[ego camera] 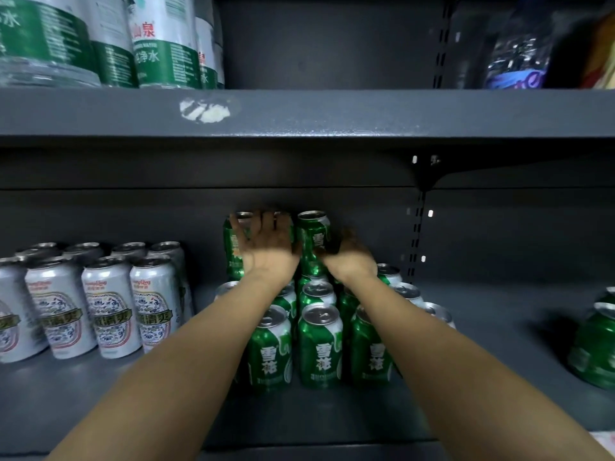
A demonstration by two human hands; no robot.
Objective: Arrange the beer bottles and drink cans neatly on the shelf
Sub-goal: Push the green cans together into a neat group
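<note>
Several green beer cans stand in rows on the dark grey shelf, with a second layer stacked at the back. My left hand lies with spread fingers over the front of two stacked green cans at the back left. My right hand grips the side of another stacked green can beside them. Both forearms reach over the front rows.
Several silver cans stand in rows at the left. Two more green cans sit at the far right edge. The upper shelf holds green-labelled water bottles and dark packages. A slotted upright runs behind.
</note>
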